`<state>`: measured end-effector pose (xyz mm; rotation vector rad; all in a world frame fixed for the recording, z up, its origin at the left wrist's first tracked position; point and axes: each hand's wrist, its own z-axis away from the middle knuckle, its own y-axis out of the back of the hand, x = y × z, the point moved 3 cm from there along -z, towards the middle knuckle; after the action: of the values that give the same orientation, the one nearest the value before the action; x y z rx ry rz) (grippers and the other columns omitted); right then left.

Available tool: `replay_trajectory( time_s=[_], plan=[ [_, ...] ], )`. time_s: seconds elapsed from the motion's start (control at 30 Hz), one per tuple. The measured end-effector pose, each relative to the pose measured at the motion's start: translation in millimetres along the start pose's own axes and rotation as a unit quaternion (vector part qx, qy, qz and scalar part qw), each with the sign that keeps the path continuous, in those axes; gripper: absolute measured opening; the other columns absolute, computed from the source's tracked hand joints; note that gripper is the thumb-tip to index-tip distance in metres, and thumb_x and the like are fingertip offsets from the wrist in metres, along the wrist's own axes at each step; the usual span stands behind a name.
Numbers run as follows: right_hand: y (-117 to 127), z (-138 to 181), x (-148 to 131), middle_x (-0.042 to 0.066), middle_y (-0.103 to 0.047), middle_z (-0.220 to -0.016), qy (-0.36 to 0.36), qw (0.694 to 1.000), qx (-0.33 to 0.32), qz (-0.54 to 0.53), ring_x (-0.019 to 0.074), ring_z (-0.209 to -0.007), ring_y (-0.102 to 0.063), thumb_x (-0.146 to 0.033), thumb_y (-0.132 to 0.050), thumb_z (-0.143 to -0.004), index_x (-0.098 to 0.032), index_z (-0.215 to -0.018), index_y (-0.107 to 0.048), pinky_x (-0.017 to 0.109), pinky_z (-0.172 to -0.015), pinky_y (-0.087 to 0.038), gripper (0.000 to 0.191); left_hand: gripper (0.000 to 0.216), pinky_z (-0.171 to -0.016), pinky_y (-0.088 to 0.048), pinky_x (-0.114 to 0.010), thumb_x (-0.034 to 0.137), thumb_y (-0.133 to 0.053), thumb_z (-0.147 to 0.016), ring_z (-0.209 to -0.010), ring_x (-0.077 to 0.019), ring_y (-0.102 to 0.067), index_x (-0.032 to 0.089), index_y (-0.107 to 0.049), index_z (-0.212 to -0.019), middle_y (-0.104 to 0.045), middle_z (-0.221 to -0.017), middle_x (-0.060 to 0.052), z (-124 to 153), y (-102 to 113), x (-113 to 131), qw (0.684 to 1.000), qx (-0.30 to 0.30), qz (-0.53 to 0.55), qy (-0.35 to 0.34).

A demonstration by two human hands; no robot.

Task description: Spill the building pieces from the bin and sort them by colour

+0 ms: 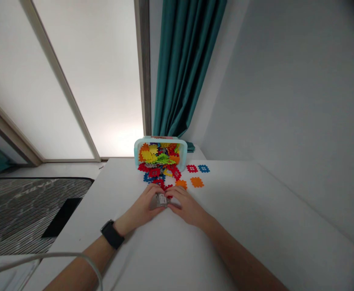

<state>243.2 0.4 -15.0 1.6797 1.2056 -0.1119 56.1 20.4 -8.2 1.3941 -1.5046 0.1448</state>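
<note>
Between my two hands is a grey plastic piece (162, 199) with a lattice-like face, apparently made of interlocking tiles; how many are joined I cannot tell. My left hand (143, 205), below a black wristwatch, curls around its left side with the thumb low and the fingers on top. On the other side my right hand (186, 204) pinches it near its right edge. Just beyond my fingertips lie red tiles (154, 172), blue tiles (148, 178) and an orange tile (181, 184), partly hidden by my hands.
A pale blue tub (182, 157) lies tipped toward me at the white table's (243, 226) far edge, spilling multicoloured tiles. To its right rest a red tile (191, 168), a blue tile (204, 168) and an orange tile (197, 182). A pale cable (73, 254) arcs at lower left.
</note>
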Motion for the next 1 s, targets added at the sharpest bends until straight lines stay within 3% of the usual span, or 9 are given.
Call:
replay_trajectory(
  time_s=[0.27,0.43,0.83,1.0],
  plan=[
    [2,2,-1,0.008,-0.069,-0.117,-0.026,0.999,0.012,-0.023,0.0224,-0.111,-0.064,-0.012,-0.065,-0.085,-0.023,-0.113,-0.063,0.04,-0.098,-0.051,0.03,0.017,-0.098,-0.048,-0.041,0.023,-0.073,-0.085,-0.11,-0.0233,-0.058,0.022,-0.058,-0.092,-0.059,-0.117,-0.009,0,0,1,0.999,0.013,0.047,0.017],
    [2,11,4,0.008,-0.07,-0.117,-0.015,1.0,0.005,0.013,0.0242,-0.114,-0.063,-0.014,-0.066,-0.086,-0.023,-0.109,-0.066,0.043,-0.101,-0.049,0.025,0.02,-0.1,-0.048,-0.041,0.027,-0.072,-0.086,-0.112,-0.0233,-0.058,0.022,-0.063,-0.103,-0.06,-0.119,-0.01,1,0,2,0.999,-0.018,0.039,0.004],
    [11,43,-6,0.01,-0.068,-0.118,-0.028,0.995,-0.023,0.096,0.0253,-0.113,-0.062,-0.006,-0.062,-0.082,-0.023,-0.103,-0.066,0.045,-0.099,-0.05,0.027,0.028,-0.109,-0.045,-0.038,0.019,-0.067,-0.089,-0.123,-0.0232,-0.058,0.024,-0.066,-0.117,-0.06,-0.132,-0.009,7,-15,8,0.988,-0.154,0.009,-0.022],
    [14,55,-7,0.01,-0.065,-0.126,-0.067,0.989,-0.054,0.123,0.0252,-0.121,-0.057,-0.007,-0.059,-0.083,-0.022,-0.103,-0.066,0.046,-0.105,-0.046,0.026,0.021,-0.109,-0.045,-0.038,0.024,-0.064,-0.093,-0.122,-0.0226,-0.058,0.022,-0.067,-0.114,-0.064,-0.128,-0.009,7,-16,7,0.987,-0.158,-0.026,-0.025]
  ],
)
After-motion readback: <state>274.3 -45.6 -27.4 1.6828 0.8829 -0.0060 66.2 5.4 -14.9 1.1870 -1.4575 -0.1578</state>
